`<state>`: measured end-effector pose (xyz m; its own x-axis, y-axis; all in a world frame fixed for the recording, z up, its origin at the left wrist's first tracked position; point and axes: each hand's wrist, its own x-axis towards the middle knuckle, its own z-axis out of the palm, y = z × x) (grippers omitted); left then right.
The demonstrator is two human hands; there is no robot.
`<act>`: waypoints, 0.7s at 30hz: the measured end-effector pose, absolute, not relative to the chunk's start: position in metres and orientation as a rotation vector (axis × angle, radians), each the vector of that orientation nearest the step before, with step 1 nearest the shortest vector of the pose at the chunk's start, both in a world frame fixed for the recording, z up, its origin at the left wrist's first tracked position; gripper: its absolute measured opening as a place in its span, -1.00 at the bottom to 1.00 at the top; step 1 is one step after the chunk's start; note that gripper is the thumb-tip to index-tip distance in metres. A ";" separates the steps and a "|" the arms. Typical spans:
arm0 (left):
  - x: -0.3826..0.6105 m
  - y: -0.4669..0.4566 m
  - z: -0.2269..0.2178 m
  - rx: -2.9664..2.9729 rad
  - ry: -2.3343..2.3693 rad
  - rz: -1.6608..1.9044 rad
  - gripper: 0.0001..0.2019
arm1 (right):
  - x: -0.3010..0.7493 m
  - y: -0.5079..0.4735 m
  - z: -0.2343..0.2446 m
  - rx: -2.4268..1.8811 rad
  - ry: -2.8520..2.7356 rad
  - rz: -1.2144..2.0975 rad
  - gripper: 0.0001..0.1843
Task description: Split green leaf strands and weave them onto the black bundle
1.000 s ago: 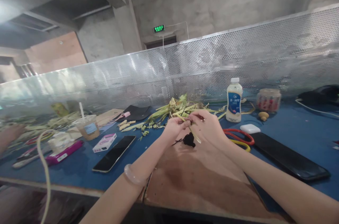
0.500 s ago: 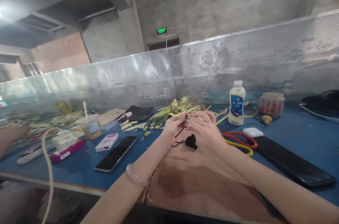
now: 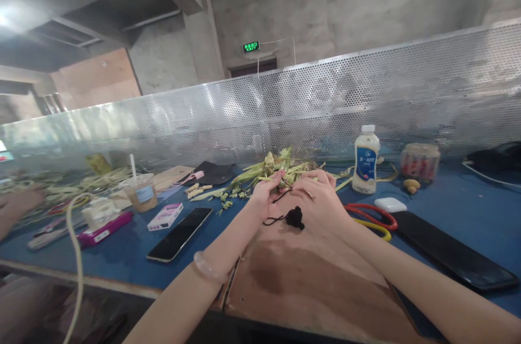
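Note:
Above a brown board (image 3: 317,284), my left hand (image 3: 265,193) is closed, its thumb and finger pinching a thin black cord (image 3: 281,196). My right hand (image 3: 319,197), also closed, grips the cord a little to the right with bent fingers. Short stretches of cord show between the two hands; the rest of it is hidden by the fingers. A small black tangled bundle (image 3: 295,217) lies on the board under my right hand, with a cord end trailing left. Just behind my hands is a heap of pale green plant strips (image 3: 280,162).
A bottle (image 3: 366,160), a lidded jar (image 3: 420,162), red-handled scissors or rings (image 3: 376,212) and a black phone (image 3: 453,249) are right. Left are another phone (image 3: 179,235), a small box (image 3: 165,217) and a drink cup (image 3: 142,195). Another person's hand (image 3: 18,205) is far left.
My fingers have shifted on the cord: the right hand has turned and curled more, and more black cord shows between my hands. The bundle stays on the board.

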<state>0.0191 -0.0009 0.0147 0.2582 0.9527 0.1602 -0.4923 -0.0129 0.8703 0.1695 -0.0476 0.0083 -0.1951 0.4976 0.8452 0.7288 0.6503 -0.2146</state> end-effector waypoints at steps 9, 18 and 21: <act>0.023 -0.003 0.011 1.024 0.338 1.114 -0.83 | 0.186 -0.031 0.015 -1.053 -1.684 0.256 -0.81; 0.026 -0.006 0.007 1.189 0.367 0.971 -0.66 | 0.186 -0.024 0.007 -0.968 -1.519 0.656 -0.66; 0.025 -0.010 0.008 1.254 0.366 0.905 -0.68 | 0.184 -0.026 0.008 -0.977 -1.486 0.649 -0.68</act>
